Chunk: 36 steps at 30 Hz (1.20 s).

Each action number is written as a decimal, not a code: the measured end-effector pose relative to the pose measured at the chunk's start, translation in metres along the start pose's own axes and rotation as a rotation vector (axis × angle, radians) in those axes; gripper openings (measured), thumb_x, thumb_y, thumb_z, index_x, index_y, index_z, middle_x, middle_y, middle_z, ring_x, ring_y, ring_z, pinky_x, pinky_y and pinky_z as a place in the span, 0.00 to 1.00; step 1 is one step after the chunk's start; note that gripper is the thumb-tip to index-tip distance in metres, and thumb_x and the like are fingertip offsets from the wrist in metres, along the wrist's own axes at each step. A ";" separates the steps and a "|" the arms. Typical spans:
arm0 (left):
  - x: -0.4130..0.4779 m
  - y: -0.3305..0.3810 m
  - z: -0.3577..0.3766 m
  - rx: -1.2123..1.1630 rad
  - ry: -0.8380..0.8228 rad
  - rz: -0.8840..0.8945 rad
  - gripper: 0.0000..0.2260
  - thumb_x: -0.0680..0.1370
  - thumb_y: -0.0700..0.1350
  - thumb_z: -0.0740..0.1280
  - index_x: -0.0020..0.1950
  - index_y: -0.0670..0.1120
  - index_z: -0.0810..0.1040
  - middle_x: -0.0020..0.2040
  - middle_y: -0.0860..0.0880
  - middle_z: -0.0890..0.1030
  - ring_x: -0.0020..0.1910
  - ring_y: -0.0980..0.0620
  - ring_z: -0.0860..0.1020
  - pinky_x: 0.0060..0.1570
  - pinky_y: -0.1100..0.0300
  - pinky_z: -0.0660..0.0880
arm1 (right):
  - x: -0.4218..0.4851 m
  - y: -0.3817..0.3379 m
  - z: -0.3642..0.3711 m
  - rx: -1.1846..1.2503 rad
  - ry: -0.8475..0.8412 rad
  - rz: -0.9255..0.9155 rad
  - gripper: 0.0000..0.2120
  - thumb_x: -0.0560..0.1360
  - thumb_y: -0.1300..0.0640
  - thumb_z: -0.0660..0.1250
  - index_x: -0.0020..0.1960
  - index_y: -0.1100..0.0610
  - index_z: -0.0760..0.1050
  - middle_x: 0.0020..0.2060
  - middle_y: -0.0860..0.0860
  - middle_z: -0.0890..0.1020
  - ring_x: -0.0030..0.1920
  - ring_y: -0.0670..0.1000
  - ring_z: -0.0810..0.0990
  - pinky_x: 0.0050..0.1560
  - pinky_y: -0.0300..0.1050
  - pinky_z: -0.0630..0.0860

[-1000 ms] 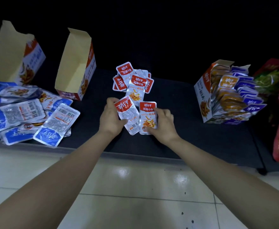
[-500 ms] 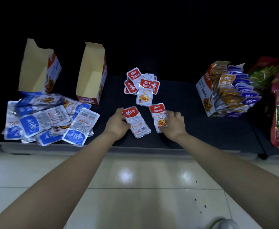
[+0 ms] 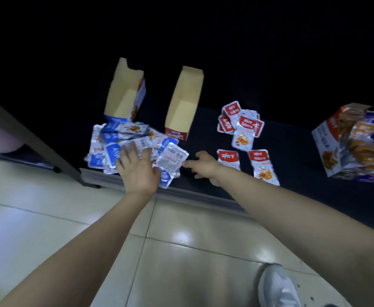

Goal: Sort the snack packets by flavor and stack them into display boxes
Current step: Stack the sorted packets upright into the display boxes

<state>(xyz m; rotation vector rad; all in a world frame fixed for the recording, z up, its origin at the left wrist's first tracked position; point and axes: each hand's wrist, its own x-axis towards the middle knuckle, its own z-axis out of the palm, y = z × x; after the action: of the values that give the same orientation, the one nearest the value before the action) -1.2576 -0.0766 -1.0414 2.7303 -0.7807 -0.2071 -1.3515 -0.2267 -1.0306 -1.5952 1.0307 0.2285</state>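
Filled box (image 3: 324,138) done; empty boxes (image 3: 124,96) wait; blue pile (image 3: 106,149), red packets (image 3: 243,125) loose. Left hand (image 3: 137,171) spread flat on blue pile; right hand (image 3: 206,167) relaxed, holding nothing

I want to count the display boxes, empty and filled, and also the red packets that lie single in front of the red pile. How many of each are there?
Empty display boxes: 2
Filled display box: 1
Single red packets: 2
Total: 5
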 end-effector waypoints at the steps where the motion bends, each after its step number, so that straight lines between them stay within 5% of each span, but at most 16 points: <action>1: 0.000 -0.008 -0.001 0.015 -0.043 -0.013 0.25 0.77 0.48 0.65 0.73 0.49 0.65 0.79 0.42 0.51 0.77 0.40 0.46 0.72 0.45 0.46 | 0.006 -0.005 0.007 0.078 0.007 0.025 0.38 0.77 0.52 0.69 0.78 0.61 0.51 0.71 0.58 0.68 0.63 0.55 0.74 0.53 0.44 0.76; 6: 0.002 -0.020 -0.004 0.016 -0.155 0.063 0.23 0.79 0.51 0.64 0.73 0.52 0.66 0.80 0.47 0.49 0.78 0.44 0.45 0.72 0.47 0.53 | 0.024 -0.011 0.034 0.154 0.032 0.051 0.22 0.72 0.58 0.75 0.62 0.63 0.73 0.55 0.57 0.81 0.44 0.48 0.77 0.33 0.37 0.71; 10: 0.002 -0.023 -0.001 0.023 -0.154 0.148 0.22 0.78 0.50 0.64 0.72 0.53 0.68 0.79 0.47 0.53 0.76 0.44 0.49 0.69 0.49 0.56 | 0.029 -0.011 0.039 0.176 0.034 -0.011 0.10 0.74 0.63 0.71 0.54 0.57 0.76 0.39 0.48 0.78 0.34 0.42 0.73 0.26 0.30 0.68; 18: 0.014 -0.023 -0.005 0.018 0.089 0.084 0.24 0.75 0.44 0.67 0.71 0.47 0.70 0.75 0.41 0.62 0.74 0.39 0.55 0.67 0.44 0.56 | 0.036 -0.013 0.000 0.350 0.143 -0.096 0.08 0.79 0.65 0.61 0.56 0.57 0.74 0.48 0.55 0.80 0.40 0.49 0.79 0.36 0.41 0.75; 22: 0.030 -0.020 -0.008 0.193 -0.034 -0.010 0.34 0.74 0.49 0.70 0.76 0.44 0.58 0.73 0.40 0.63 0.72 0.40 0.58 0.67 0.47 0.59 | 0.038 -0.001 -0.023 0.237 0.083 -0.062 0.07 0.79 0.64 0.63 0.56 0.57 0.74 0.48 0.55 0.80 0.39 0.49 0.78 0.36 0.40 0.73; 26: 0.033 -0.016 -0.009 0.123 -0.051 0.052 0.34 0.70 0.56 0.73 0.71 0.44 0.66 0.66 0.39 0.69 0.66 0.39 0.65 0.62 0.50 0.62 | 0.038 0.003 -0.031 0.334 0.038 -0.143 0.06 0.79 0.63 0.62 0.54 0.57 0.77 0.49 0.55 0.83 0.43 0.50 0.82 0.46 0.44 0.78; 30: 0.031 0.001 -0.015 -0.058 -0.216 0.148 0.35 0.65 0.63 0.63 0.70 0.50 0.73 0.62 0.42 0.75 0.63 0.42 0.70 0.61 0.54 0.68 | 0.035 -0.003 -0.040 0.292 0.069 -0.337 0.04 0.80 0.60 0.64 0.51 0.58 0.78 0.44 0.52 0.83 0.43 0.48 0.83 0.46 0.41 0.79; 33: 0.033 0.008 -0.016 -0.160 -0.296 0.177 0.27 0.69 0.60 0.65 0.65 0.51 0.78 0.59 0.43 0.77 0.62 0.44 0.71 0.61 0.56 0.70 | 0.033 -0.007 -0.041 0.228 0.024 -0.346 0.06 0.80 0.59 0.64 0.54 0.59 0.77 0.48 0.54 0.84 0.44 0.50 0.83 0.46 0.42 0.80; 36: 0.030 0.009 -0.013 -0.401 -0.244 0.105 0.14 0.72 0.46 0.72 0.58 0.49 0.82 0.57 0.47 0.80 0.56 0.50 0.77 0.57 0.60 0.73 | 0.032 -0.001 -0.037 0.143 -0.089 -0.250 0.05 0.81 0.59 0.62 0.55 0.57 0.75 0.47 0.53 0.83 0.43 0.49 0.83 0.43 0.41 0.79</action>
<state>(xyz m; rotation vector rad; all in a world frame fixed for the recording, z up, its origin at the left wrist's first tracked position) -1.2333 -0.0968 -1.0282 2.3053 -0.8382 -0.6126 -1.3454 -0.2751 -1.0384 -1.5517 0.7537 0.0537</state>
